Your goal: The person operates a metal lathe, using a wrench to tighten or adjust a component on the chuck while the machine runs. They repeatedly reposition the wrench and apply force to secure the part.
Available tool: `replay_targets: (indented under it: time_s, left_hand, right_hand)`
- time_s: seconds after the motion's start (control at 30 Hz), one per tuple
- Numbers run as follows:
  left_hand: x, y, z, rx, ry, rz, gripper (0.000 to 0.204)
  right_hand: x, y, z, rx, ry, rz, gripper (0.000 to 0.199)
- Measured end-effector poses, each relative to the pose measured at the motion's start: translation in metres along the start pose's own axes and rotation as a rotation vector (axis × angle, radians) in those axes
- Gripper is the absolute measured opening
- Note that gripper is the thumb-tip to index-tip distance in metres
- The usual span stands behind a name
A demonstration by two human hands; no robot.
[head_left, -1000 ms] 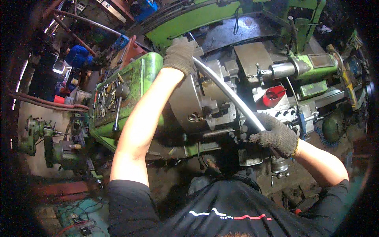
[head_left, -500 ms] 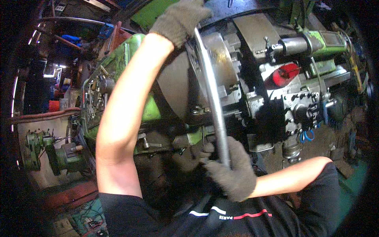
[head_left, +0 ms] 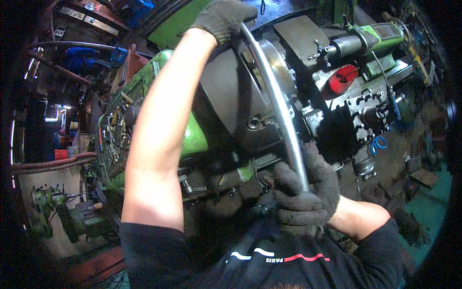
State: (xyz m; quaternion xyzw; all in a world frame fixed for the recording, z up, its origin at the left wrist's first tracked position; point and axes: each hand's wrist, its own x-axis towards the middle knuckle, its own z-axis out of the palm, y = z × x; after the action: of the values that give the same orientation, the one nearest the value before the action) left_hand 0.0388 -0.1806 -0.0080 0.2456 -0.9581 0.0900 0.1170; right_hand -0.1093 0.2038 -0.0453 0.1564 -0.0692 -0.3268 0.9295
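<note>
A long, smooth metal bar slants across the front of a green lathe. My left hand, in a dark grey work glove, is closed at the bar's far end, with its fingertips partly hidden. Around the near end, close to my chest, wrap the gloved fingers of my right hand. Behind the bar is the lathe's round metal chuck, partly covered by it. The bar's far tip is hidden at the left glove, so whether it joins anything there I cannot tell.
A red container sits on the carriage, left of the tailstock. The tool post stands nearer, with a blue loop beside it. Several hand tools lie on the headstock. A smaller green machine is at lower left.
The bar's near end has swung right, along with my right hand, whose fingers now wrap more visibly around it. My left hand stays at the far end. The whole view has shifted slightly.
</note>
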Motion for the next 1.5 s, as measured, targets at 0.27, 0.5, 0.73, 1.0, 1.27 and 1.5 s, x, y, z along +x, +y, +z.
replay_targets:
  time_s: [0.27,0.5,0.73,1.0,1.27,1.5]
  left_hand:
    - [0.009,-0.016,0.028,0.114,0.087,0.069,0.029]
    - [-0.009,-0.001,0.008,0.09,-0.019,0.016,0.029]
    - [-0.023,0.01,-0.001,0.281,-0.147,-0.212,0.033]
    - [-0.025,0.014,0.001,0.216,-0.142,-0.411,0.02]
    - [-0.017,0.004,0.019,0.173,-0.141,-0.383,0.021]
    - [-0.007,0.015,0.001,0.133,-0.237,-0.448,0.03]
  right_hand:
    - [-0.029,-0.044,0.025,-0.258,0.269,0.209,0.074]
    - [-0.045,-0.075,0.01,-0.552,0.131,0.324,0.058]
    - [-0.092,-0.15,0.064,-0.688,0.355,0.445,0.046]
    - [-0.076,-0.116,0.15,-2.01,0.905,0.101,0.038]
    - [-0.032,-0.049,0.081,-3.208,1.589,-1.058,0.028]
    - [-0.033,-0.078,0.093,-3.344,1.48,-0.943,0.013]
